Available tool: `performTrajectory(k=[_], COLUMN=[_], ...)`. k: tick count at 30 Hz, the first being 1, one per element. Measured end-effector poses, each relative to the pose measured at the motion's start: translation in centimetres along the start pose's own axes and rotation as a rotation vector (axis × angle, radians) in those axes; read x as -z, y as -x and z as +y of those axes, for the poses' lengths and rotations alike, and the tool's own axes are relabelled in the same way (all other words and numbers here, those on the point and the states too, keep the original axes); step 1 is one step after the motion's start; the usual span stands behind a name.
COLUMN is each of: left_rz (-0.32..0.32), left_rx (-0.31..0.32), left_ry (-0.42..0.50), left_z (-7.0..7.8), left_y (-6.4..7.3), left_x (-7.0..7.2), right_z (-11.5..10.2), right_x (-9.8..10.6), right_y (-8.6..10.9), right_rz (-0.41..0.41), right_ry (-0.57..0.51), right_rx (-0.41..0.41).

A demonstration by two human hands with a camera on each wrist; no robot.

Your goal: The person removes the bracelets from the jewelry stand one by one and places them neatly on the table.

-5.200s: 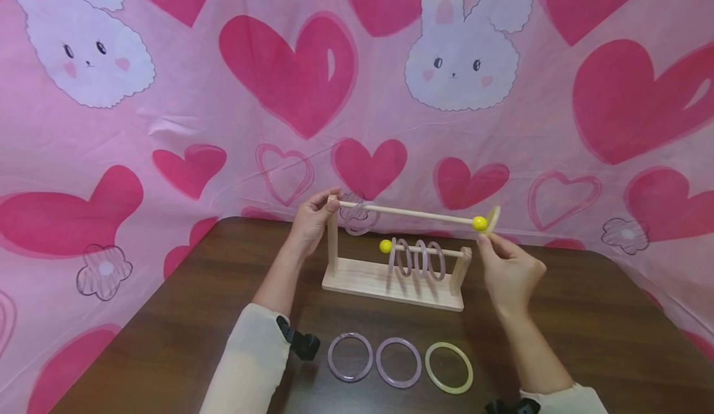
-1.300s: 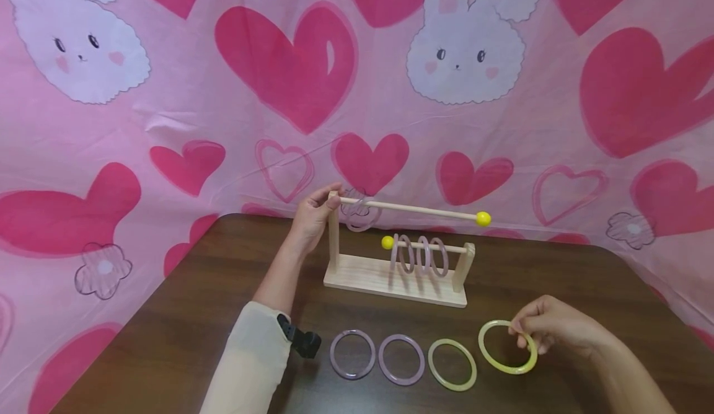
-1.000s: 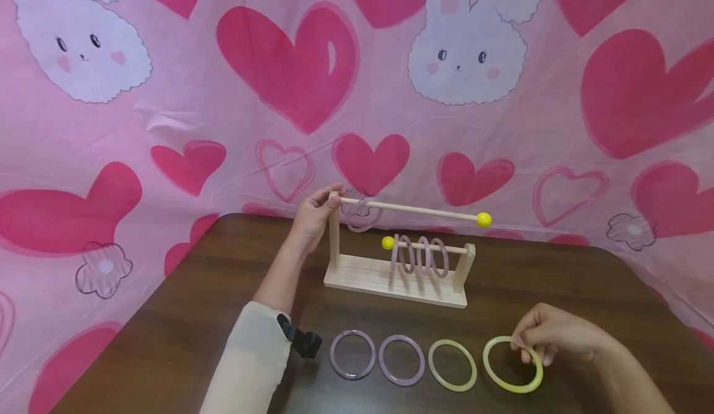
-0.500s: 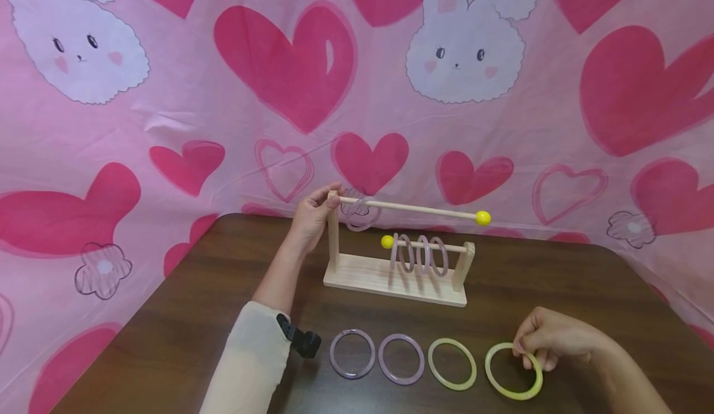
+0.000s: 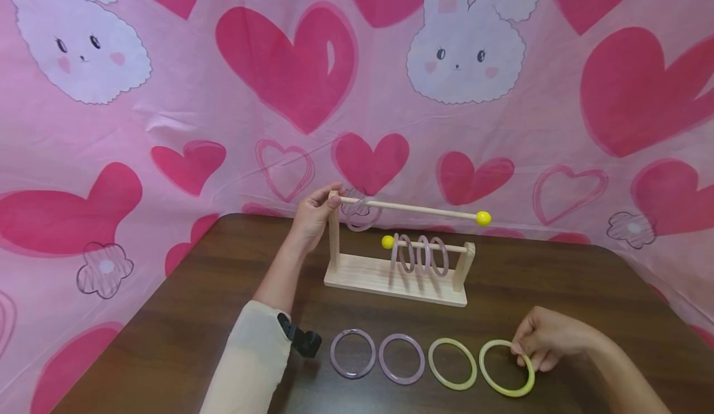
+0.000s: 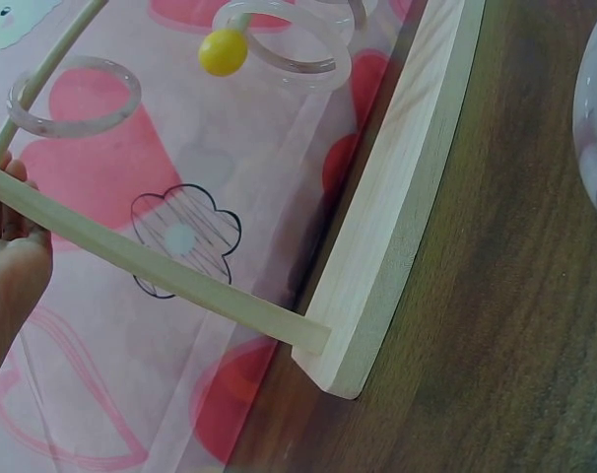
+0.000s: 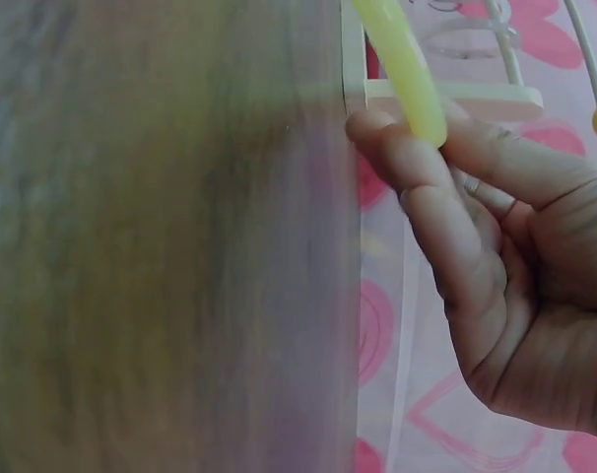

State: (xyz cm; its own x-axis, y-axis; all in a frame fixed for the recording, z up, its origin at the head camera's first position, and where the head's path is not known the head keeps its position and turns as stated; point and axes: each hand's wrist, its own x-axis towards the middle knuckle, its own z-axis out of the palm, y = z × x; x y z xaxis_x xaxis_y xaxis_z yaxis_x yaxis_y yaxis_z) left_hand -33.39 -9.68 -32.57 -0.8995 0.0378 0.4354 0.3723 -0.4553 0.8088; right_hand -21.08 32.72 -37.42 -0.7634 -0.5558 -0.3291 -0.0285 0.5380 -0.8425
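Observation:
A wooden ring rack (image 5: 390, 282) stands on the table, with a long upper rod (image 5: 424, 209) and a shorter lower rod, each tipped with a yellow ball. My left hand (image 5: 311, 219) grips the top of its tall left post (image 6: 131, 258). One pale purple ring (image 5: 362, 229) hangs on the upper rod near that hand; several purple rings (image 5: 424, 256) hang on the lower rod. Between thumb and fingers, my right hand (image 5: 552, 339) pinches a yellow ring (image 5: 513, 393) by its right side, low at the table; whether its whole rim touches the wood I cannot tell.
Left of the pinched ring, a yellow ring (image 5: 474, 374) and two purple rings (image 5: 423, 364) lie in a row on the brown table (image 5: 223, 315). A pink heart-patterned cloth (image 5: 390, 116) hangs behind the table's far edge.
The yellow ring has come from beside the upper rod's ball down to the right end of the row, and lately slid slightly left. My left hand keeps its grip on the post.

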Motion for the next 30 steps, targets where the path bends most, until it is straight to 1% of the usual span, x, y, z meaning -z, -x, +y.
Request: performTrajectory(k=[7, 12, 16, 21, 26, 30], left_rz=[0.008, 0.005, 0.003, 0.0, 0.003, 0.008], left_rx=[0.013, 0.017, 0.016, 0.008, 0.011, 0.015], left_ry=[-0.013, -0.012, -0.01, -0.009, -0.016, -0.012], left_z=[0.0, 0.0, -0.1, -0.1, -0.1, 0.0], left_y=[-0.1, -0.2, -0.2, -0.1, -0.1, -0.1], left_x=[0.0, 0.0, 0.0, 0.0, 0.0, -0.1], right_z=[-0.9, -1.0, -0.9, -0.9, -1.2, -1.4], right_x=[-0.2, -0.2, -0.1, -0.1, -0.2, -0.3], right_y=[-0.1, -0.2, -0.2, -0.3, -0.4, -0.4], right_rz=[0.109, 0.144, 0.154, 0.151, 0.199, 0.223], right_ry=[0.148, 0.202, 0.215, 0.212, 0.271, 0.3], right_rx=[-0.086, -0.115, -0.109, -0.082, -0.054, -0.074])
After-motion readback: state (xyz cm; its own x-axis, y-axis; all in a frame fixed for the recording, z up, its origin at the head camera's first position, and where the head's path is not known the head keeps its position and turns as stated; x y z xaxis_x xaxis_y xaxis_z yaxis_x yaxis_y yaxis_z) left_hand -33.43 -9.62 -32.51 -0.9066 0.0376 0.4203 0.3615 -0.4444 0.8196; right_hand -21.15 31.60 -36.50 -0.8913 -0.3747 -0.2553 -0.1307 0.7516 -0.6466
